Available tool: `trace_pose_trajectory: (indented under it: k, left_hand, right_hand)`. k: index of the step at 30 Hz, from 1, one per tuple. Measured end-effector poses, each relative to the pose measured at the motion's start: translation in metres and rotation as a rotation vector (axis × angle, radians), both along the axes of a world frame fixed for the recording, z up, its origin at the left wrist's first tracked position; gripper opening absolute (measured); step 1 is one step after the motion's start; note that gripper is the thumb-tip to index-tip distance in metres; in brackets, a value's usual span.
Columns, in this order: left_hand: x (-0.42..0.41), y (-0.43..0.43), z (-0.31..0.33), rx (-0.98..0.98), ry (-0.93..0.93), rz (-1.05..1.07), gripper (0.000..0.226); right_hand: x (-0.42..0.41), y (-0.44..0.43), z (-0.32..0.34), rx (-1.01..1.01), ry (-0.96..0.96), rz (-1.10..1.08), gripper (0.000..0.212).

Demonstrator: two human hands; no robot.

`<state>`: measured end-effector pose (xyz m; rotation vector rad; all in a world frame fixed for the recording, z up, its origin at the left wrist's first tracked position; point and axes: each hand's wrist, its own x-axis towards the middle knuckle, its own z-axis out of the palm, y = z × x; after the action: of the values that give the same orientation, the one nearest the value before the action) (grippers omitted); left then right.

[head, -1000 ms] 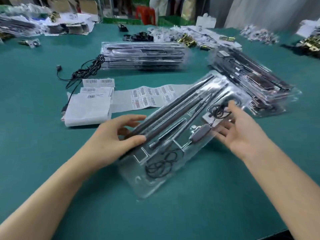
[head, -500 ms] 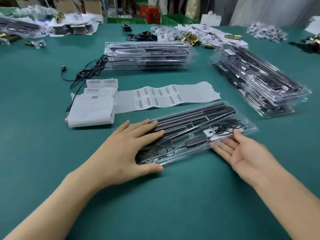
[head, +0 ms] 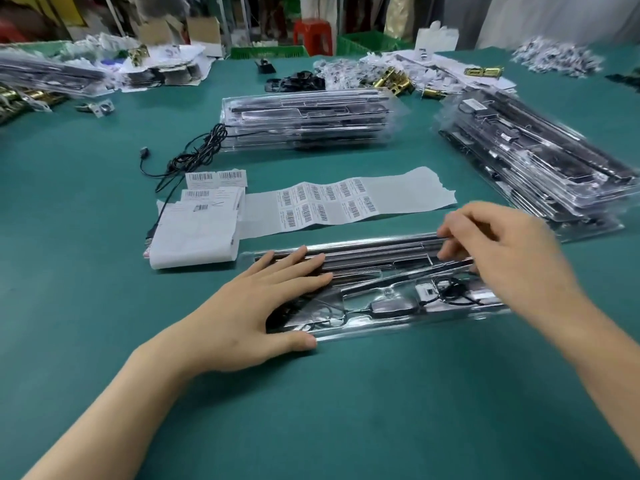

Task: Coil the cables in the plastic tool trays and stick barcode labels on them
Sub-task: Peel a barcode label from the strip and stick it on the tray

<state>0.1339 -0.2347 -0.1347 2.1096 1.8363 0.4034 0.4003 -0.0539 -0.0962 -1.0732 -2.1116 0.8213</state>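
Observation:
A clear plastic tool tray (head: 377, 332) lies flat on the green table in front of me. It holds long dark rods, a grey adapter (head: 393, 306) and a small black coiled cable (head: 453, 292). My left hand (head: 263, 306) presses flat on the tray's left end, fingers straight. Over the tray's right end hovers my right hand (head: 502, 247), blurred, its fingers loosely bent down towards the rods; I see nothing held in it. Just behind the tray lies a strip of barcode labels (head: 329, 202).
A folded pile of label sheets (head: 194, 237) sits left of the strip, with a loose black cable (head: 194, 154) behind it. One stack of filled trays (head: 304, 119) stands at the back, another stack (head: 533, 161) at the right. Brass parts and paper litter the far edge.
The tray went from tilted up in both hands to lying flat. My left hand stayed on its left end. My right hand left the near edge and rose over the right end.

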Motion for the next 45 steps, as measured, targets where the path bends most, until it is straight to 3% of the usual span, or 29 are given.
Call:
trace_pose_trajectory:
  k: [5,9,12,16,19,26,30,33,39,45]
  left_hand:
    - [0.002,0.019,0.030,-0.037,0.015,0.086,0.063]
    - [0.021,0.086,0.044,0.184,0.145,0.245,0.039]
    - [0.040,0.144,0.029,0.189,0.112,0.347,0.050]
    - [0.043,0.183,0.007,0.110,0.082,0.377,0.062]
    - [0.035,0.189,-0.003,0.136,0.111,0.395,0.050]
    - [0.036,0.192,-0.007,0.280,0.332,0.382,0.024]
    - [0.036,0.192,-0.005,0.264,0.261,0.440,0.039]
    - [0.043,0.197,-0.004,0.214,0.335,0.472,0.050]
    - [0.049,0.204,-0.001,0.182,0.414,0.486,0.032]
    - [0.053,0.205,0.003,0.143,0.428,0.483,0.030]
  right_hand:
    - [-0.063,0.047,-0.006,0.150,-0.134,-0.061,0.007]
    - [-0.080,0.059,-0.031,0.071,-0.122,-0.166,0.030]
    - [-0.082,0.051,-0.048,0.114,-0.189,-0.147,0.018]
    - [-0.078,0.057,-0.053,0.031,-0.048,-0.167,0.005]
    - [-0.076,0.059,-0.053,-0.002,0.034,-0.161,0.006]
    - [-0.077,0.055,-0.049,0.026,-0.019,-0.104,0.012]
    - [-0.077,0.055,-0.048,0.015,0.013,-0.126,0.011]
    - [-0.077,0.055,-0.047,-0.001,0.018,-0.142,0.010]
    - [-0.077,0.056,-0.047,-0.029,0.035,-0.148,0.015]
    - [-0.076,0.056,-0.048,-0.052,0.046,-0.150,0.019]
